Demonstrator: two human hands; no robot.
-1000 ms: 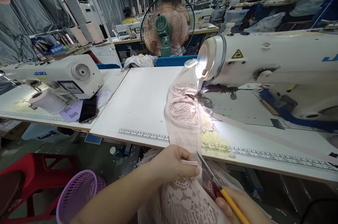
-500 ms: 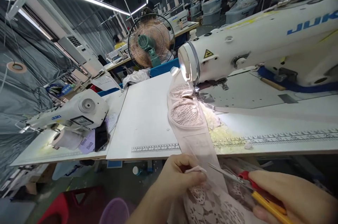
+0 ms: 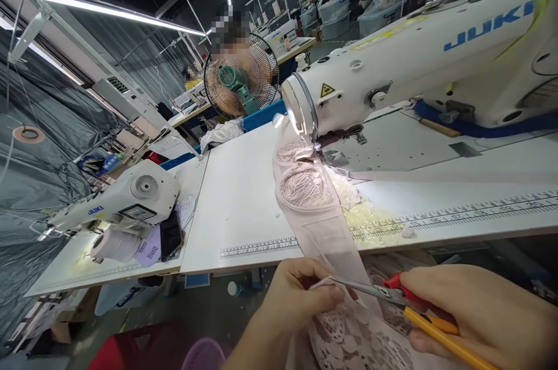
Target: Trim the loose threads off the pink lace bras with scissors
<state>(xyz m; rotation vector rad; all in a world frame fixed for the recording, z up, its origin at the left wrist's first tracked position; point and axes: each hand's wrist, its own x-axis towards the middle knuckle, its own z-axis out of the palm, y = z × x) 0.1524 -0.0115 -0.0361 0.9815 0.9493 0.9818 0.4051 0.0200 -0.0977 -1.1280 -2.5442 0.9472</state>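
Note:
A pale pink lace bra [image 3: 305, 184] lies on the white table [image 3: 239, 196], its band hanging over the front edge toward me. My left hand [image 3: 296, 297] pinches the band's edge below the table edge. My right hand [image 3: 479, 312] is closed on scissors with red and yellow handles [image 3: 392, 294]. The blades point left and meet the fabric by my left fingers. The bra's far end sits under the needle of the white Juki sewing machine [image 3: 414, 62].
A second sewing machine [image 3: 117, 201], a white tape roll [image 3: 115, 245] and a black phone [image 3: 171, 234] sit on the left table. A fan [image 3: 241, 75] stands behind, with a person beyond it. A red stool and a purple basket [image 3: 203, 355] are below.
The view has swung right and tilted. My right hand has brought the scissors leftward and flatter, so the blades now reach the band at my left fingers. My left hand keeps its pinch.

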